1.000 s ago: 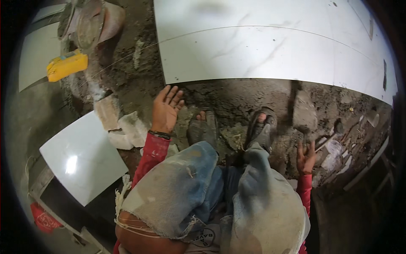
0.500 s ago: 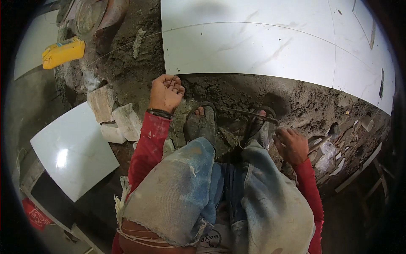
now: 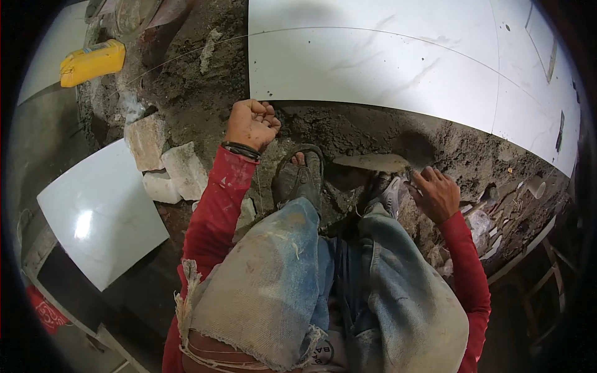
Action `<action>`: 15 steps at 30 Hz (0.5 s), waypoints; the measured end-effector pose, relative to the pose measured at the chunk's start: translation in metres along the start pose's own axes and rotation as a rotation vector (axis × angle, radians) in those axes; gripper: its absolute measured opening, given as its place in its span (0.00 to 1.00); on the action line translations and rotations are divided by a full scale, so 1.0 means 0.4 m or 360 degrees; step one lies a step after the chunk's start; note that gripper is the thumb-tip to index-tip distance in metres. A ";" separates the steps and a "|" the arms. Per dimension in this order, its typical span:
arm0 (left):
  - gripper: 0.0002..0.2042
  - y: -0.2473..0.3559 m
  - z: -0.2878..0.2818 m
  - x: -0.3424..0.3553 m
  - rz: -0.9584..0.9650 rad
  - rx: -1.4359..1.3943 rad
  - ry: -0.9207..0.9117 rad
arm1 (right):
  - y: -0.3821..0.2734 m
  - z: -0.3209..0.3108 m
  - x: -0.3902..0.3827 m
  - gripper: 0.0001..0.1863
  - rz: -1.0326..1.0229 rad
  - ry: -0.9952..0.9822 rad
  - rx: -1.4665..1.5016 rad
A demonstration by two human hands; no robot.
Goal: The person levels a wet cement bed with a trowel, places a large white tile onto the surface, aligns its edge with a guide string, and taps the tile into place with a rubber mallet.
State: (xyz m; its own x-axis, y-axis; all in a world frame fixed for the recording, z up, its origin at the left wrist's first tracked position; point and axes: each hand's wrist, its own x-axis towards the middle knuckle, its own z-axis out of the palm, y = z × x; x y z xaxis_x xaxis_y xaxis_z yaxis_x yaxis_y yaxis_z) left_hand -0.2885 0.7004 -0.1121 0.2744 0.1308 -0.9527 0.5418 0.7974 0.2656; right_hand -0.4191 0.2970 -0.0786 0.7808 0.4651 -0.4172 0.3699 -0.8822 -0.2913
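Note:
My right hand (image 3: 434, 194) is closed round the handle end of a trowel (image 3: 373, 162). Its long pointed blade shows its broad face and reaches left over the dark mortar (image 3: 354, 133), above my right foot. My left hand (image 3: 254, 124) is curled with its fingers folded in, at the near left corner of a large white marbled floor tile (image 3: 348, 68). Whether those fingers hold anything is hidden. A thin line (image 3: 186, 59) runs from the mortar on the left across the white tile.
Pale broken blocks (image 3: 168, 161) lie left of my left forearm, beside a loose glossy tile (image 3: 102, 217). Farther left sits a yellow package (image 3: 92, 63). Rubble and crumpled clear plastic (image 3: 477, 225) lie right of my right hand. My sandalled feet (image 3: 297, 177) stand on the mortar bed.
The trowel blade has turned from nearly edge-on to showing its broad face. My right hand has shifted slightly up and right; my left hand stays curled at the tile corner.

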 end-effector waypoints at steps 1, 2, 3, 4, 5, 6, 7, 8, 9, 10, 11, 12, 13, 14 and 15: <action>0.09 -0.002 0.002 -0.002 0.0001 -0.0027 0.0045 | 0.000 0.000 0.003 0.17 -0.0001 -0.0008 -0.0001; 0.09 -0.003 0.005 -0.006 -0.0004 -0.0031 0.0049 | -0.001 0.001 0.007 0.17 0.0039 0.0011 0.0012; 0.08 -0.001 0.010 -0.012 -0.0005 -0.0016 0.0035 | -0.002 0.002 0.011 0.17 0.0078 0.0030 0.0026; 0.07 0.004 0.014 -0.021 -0.0002 0.0004 0.0024 | -0.005 0.001 0.018 0.17 0.0076 0.0024 0.0031; 0.07 0.008 0.018 -0.034 -0.0002 0.0004 0.0032 | -0.007 -0.002 0.026 0.16 0.0045 0.0135 0.0005; 0.08 0.012 0.022 -0.049 0.0009 -0.0008 0.0005 | -0.010 -0.002 0.030 0.15 0.0013 0.0246 -0.0021; 0.09 0.014 0.027 -0.065 0.0023 -0.0021 -0.0027 | -0.009 0.000 0.030 0.15 0.0009 0.0246 -0.0019; 0.09 0.012 0.029 -0.080 0.0026 -0.0024 -0.0024 | -0.005 0.004 0.028 0.16 0.0035 0.0184 -0.0036; 0.09 0.008 0.029 -0.095 0.0043 0.0015 -0.0070 | -0.005 0.006 0.028 0.17 0.0061 0.0123 -0.0053; 0.09 0.006 0.027 -0.107 0.0059 0.0056 -0.0110 | -0.008 0.006 0.029 0.17 0.0055 0.0120 -0.0047; 0.09 0.007 0.028 -0.115 0.0062 0.0055 -0.0102 | -0.008 0.001 0.033 0.18 0.0051 0.0135 -0.0056; 0.10 0.010 0.030 -0.120 0.0060 0.0023 -0.0134 | -0.008 -0.004 0.038 0.18 0.0048 0.0150 -0.0064; 0.10 0.009 0.030 -0.123 0.0051 -0.0013 -0.0163 | -0.008 -0.005 0.041 0.18 0.0044 0.0139 -0.0060; 0.10 0.011 0.030 -0.123 0.0046 -0.0015 -0.0152 | -0.010 -0.005 0.048 0.17 0.0078 0.0201 -0.0044; 0.11 0.017 0.030 -0.122 0.0004 -0.0066 -0.0171 | -0.011 -0.009 0.058 0.16 0.0112 0.0264 -0.0028</action>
State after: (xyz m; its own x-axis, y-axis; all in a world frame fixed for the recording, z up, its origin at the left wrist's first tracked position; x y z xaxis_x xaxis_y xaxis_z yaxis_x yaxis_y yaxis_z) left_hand -0.2886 0.6925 -0.0622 0.3606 0.0707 -0.9300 0.5085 0.8210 0.2595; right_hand -0.4007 0.3115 -0.0840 0.8769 0.3848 -0.2880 0.3188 -0.9141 -0.2504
